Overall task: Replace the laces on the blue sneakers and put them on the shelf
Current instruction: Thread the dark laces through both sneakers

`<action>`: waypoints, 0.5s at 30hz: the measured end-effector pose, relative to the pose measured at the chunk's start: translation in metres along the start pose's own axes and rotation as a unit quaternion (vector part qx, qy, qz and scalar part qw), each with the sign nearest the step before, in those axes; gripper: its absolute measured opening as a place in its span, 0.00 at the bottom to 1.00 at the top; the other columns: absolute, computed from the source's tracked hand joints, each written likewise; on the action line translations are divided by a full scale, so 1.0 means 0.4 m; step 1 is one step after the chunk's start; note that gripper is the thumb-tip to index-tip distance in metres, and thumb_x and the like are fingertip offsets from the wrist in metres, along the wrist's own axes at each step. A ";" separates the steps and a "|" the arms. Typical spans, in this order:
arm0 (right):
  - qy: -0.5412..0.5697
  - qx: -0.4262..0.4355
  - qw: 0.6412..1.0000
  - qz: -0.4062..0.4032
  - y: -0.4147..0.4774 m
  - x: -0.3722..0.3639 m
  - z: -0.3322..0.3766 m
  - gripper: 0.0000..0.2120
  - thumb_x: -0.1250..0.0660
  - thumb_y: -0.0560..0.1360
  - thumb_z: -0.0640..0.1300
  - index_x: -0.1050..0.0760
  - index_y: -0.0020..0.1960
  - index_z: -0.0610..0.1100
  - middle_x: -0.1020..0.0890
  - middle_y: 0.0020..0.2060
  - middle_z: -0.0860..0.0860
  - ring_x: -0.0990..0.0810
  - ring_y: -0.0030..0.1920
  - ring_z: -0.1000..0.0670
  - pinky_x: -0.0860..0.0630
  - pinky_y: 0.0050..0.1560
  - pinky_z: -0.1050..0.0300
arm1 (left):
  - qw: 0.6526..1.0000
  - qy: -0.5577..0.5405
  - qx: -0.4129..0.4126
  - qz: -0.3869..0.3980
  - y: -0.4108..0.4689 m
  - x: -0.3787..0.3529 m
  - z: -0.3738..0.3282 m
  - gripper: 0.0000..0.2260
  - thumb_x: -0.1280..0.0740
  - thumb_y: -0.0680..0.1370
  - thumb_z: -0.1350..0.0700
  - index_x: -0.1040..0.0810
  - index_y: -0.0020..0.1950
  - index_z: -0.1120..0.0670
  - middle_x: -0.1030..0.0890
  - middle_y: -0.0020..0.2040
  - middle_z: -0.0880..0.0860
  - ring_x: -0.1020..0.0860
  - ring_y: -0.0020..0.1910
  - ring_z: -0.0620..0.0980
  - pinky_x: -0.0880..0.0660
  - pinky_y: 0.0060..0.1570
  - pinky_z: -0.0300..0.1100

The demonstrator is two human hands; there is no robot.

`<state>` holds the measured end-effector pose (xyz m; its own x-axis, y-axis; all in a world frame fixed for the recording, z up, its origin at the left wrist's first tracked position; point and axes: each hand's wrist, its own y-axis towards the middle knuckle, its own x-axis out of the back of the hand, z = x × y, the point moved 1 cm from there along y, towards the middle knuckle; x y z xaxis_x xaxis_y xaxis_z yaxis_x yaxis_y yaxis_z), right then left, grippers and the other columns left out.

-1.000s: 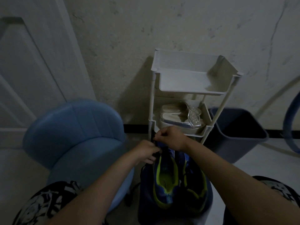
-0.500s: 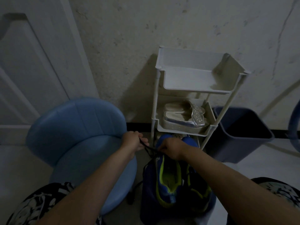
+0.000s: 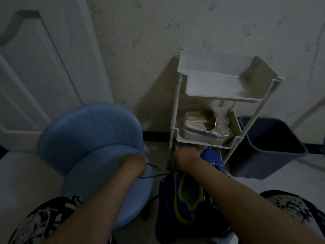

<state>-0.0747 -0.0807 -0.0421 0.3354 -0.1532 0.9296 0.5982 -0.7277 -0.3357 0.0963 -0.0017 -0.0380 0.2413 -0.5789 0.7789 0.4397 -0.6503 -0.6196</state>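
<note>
Two blue sneakers (image 3: 188,196) with yellow-green lining sit side by side on a dark stool below me, toes toward the white shelf rack (image 3: 226,97). A dark lace (image 3: 154,176) runs from the left sneaker out to the left. My left hand (image 3: 134,164) grips the lace's far end, pulled over the blue chair's seat. At the left sneaker's toe end my right hand (image 3: 184,160) holds the shoe, its fingers curled and hidden from me. The right sneaker's blue toe (image 3: 211,155) shows past my right wrist.
A padded blue chair (image 3: 91,141) stands at the left, in front of a white door (image 3: 35,67). The rack's top tray holds nothing I can see; silver sandals (image 3: 205,124) lie in the middle tray. A dark bin (image 3: 269,147) stands right of the rack.
My left hand has pulled the lace farther left and away from the sneaker, drawing it out. My right hand has stayed at the toe end of the left sneaker.
</note>
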 end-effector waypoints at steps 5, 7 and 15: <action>0.122 0.006 0.991 0.052 -0.010 0.011 -0.007 0.16 0.40 0.81 0.48 0.23 0.62 0.39 0.20 0.59 0.42 0.21 0.59 0.43 0.26 0.51 0.55 | 0.995 -0.010 -0.090 -0.040 -0.006 0.013 -0.043 0.20 0.38 0.81 0.57 0.33 0.72 0.58 0.29 0.69 0.58 0.27 0.64 0.55 0.28 0.63 0.46; 0.199 0.007 0.978 0.063 -0.020 0.021 -0.023 0.15 0.43 0.82 0.48 0.22 0.54 0.39 0.21 0.53 0.43 0.22 0.54 0.44 0.28 0.49 0.55 | 0.991 -0.025 -0.133 -0.011 -0.016 0.021 -0.066 0.15 0.40 0.82 0.58 0.27 0.68 0.60 0.25 0.66 0.58 0.24 0.63 0.55 0.26 0.60 0.44; 0.632 -0.027 0.774 -0.015 -0.061 0.080 -0.051 0.05 0.34 0.77 0.38 0.24 0.53 0.41 0.18 0.35 0.45 0.22 0.31 0.52 0.26 0.34 0.60 | 0.933 -0.273 -0.199 0.126 -0.087 0.036 -0.146 0.11 0.43 0.82 0.59 0.22 0.47 0.52 0.21 0.42 0.47 0.25 0.38 0.45 0.30 0.37 0.37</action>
<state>-0.0934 -0.0813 -0.0011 -0.6784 -0.6434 0.3548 0.5497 -0.7649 -0.3358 0.0339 -0.0162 -0.0112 0.7460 -0.4719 0.4699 -0.0203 -0.7214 -0.6922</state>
